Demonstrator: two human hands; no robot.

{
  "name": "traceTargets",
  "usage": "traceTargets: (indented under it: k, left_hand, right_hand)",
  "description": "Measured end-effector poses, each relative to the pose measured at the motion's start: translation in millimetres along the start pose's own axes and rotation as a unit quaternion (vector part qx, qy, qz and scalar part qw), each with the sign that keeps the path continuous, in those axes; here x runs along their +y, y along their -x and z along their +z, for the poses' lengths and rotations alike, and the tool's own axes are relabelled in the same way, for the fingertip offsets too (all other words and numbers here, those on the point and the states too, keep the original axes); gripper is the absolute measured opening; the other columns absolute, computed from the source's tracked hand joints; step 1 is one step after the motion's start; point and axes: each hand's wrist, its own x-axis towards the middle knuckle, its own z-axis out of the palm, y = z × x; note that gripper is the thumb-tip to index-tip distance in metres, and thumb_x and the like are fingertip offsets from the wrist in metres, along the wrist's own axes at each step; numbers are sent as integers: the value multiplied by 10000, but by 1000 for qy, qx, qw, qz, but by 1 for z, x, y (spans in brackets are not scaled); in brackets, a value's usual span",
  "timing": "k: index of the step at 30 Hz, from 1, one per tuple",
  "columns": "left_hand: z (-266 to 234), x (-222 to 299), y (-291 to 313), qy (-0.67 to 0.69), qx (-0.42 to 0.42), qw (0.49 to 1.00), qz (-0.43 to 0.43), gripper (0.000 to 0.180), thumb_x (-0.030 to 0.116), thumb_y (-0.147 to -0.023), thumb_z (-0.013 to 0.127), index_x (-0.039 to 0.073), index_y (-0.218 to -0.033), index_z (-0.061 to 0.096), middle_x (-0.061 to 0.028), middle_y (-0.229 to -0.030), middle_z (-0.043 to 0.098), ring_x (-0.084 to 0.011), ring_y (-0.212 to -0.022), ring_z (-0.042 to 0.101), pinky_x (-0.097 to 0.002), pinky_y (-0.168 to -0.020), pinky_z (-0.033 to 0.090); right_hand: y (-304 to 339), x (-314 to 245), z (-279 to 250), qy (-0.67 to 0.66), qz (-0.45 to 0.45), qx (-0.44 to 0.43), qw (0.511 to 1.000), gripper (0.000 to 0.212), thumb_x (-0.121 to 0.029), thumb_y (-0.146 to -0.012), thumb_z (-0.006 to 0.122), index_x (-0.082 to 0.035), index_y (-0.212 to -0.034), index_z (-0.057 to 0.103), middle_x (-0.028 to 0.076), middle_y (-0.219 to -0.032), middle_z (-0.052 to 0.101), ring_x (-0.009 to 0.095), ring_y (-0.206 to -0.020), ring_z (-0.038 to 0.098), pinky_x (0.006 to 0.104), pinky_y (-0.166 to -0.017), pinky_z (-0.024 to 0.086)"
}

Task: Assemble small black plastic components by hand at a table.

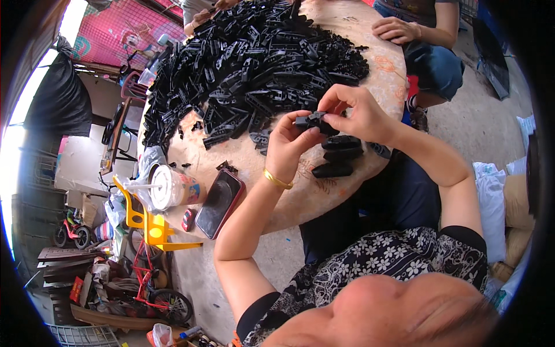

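Over the near part of the round table, both my hands hold a small black plastic part [314, 121] between them. My left hand [287, 141], with a gold bangle at the wrist, grips its left side between thumb and fingers. Thumb and forefinger of my right hand [354, 113] pinch it from the right and above. A large heap of black plastic parts [248, 63] spreads just beyond my hands. Several black parts [335, 156] lie in a small group beside my right wrist. The held part's underside is hidden by my fingers.
A phone [219, 202], a lidded cup with a straw [169, 188] and a small red item [188, 220] stand near the left edge of the table [289, 211]. A yellow chair [153, 225] touches that side. Another person's hand [396, 30] rests at the far right edge.
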Motion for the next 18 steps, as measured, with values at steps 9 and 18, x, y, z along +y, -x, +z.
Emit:
traceTargets:
  k: [9,18]
  left_hand:
    - [2,1,2,-14,30,999,12,371,4,-859,628,-17,-1200,485,-109,-955,651,-168,-856,652,-310,-829,549]
    - [7,10,6,-49,44,996,62,319,-9,-838,644,-42,-1133,526,-95,-1028,638,-115,-820,636,-230,-741,531]
  right_hand:
    - [3,-1,0,209,-233,-1,950,187,-7,-699,679,-15,-883,644,98,-856,636,277,-819,608,346,-707,509]
    - [3,-9,7,102,-113,-15,988,183,-75,-748,688,12,-902,641,115,-894,642,211,-806,623,310,-695,507]
